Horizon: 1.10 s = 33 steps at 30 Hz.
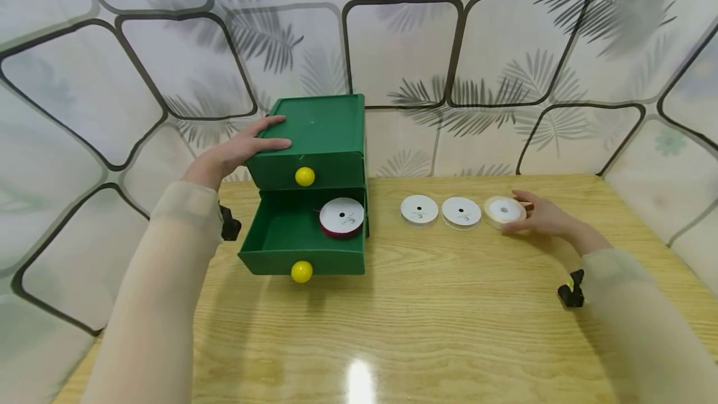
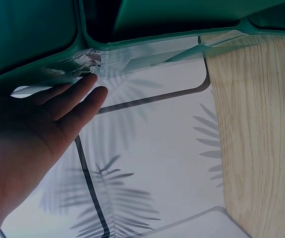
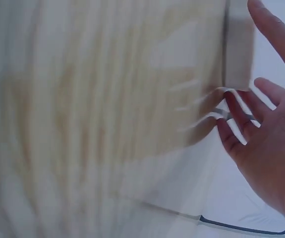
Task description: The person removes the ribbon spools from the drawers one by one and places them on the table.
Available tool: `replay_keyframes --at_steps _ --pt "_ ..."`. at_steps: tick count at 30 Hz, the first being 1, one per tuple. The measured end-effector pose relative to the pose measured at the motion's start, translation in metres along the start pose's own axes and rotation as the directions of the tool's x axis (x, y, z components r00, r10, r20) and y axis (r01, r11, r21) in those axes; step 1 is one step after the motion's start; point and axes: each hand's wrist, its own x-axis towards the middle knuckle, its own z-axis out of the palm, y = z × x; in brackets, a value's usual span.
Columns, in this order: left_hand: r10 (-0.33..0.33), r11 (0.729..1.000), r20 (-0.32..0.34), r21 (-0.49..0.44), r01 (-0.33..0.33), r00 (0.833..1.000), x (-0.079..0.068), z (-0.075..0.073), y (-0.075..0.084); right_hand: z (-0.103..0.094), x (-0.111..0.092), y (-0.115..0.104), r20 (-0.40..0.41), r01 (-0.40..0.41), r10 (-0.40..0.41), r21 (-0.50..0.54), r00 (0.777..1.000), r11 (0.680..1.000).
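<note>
My left hand [image 1: 241,145] rests on the left edge of a green two-drawer box [image 1: 320,123], fingers laid straight over its top. In the left wrist view, that hand [image 2: 38,129] lies against the box's side. The lower drawer [image 1: 280,229] is pulled out and holds a white-faced spool [image 1: 342,212] of dark red ribbon. At the right, my right hand [image 1: 541,216] spans a pale ribbon spool [image 1: 503,209], thumb at its front edge and fingers around the back and right. The right wrist view shows the spool's side [image 3: 239,49] between thumb and fingers.
Two more white spools, one at the left [image 1: 419,209] and one in the middle [image 1: 461,212], lie in line with the held one. Yellow knobs [image 1: 301,272] stick out from the drawers. A patterned cloth wall [image 1: 404,55] closes off the back of the wooden table [image 1: 449,317].
</note>
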Motion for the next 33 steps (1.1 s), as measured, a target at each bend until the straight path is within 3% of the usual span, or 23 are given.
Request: replay_keyframes --at_steps 6,12,17,20,26,33 --pt "-0.002 1.000 0.000 -0.001 0.002 1.000 0.000 0.001 -0.001 0.001 -0.017 -0.016 -0.123 -0.019 0.025 0.054 0.992 0.998" --pt "0.011 1.000 0.006 0.017 -0.011 1.000 -0.001 -0.001 0.001 0.012 -0.033 -0.048 -0.300 0.140 -0.104 0.101 0.948 0.985" --pt "0.007 1.000 0.013 0.019 -0.007 1.000 -0.001 -0.001 0.001 0.028 -0.040 -0.078 -0.365 0.249 -0.206 0.076 0.908 0.965" --pt "0.005 1.000 0.012 0.010 -0.006 1.000 -0.001 -0.001 0.001 0.036 -0.042 -0.098 -0.367 0.307 -0.264 0.063 0.892 0.950" --pt "-0.004 1.000 0.007 -0.018 0.004 1.000 0.002 -0.001 0.000 0.049 -0.042 -0.139 -0.314 0.453 -0.412 0.068 0.855 0.889" --pt "-0.001 1.000 0.005 -0.015 0.001 1.000 0.002 0.000 0.000 0.059 -0.034 -0.181 -0.225 0.538 -0.506 0.112 0.832 0.835"
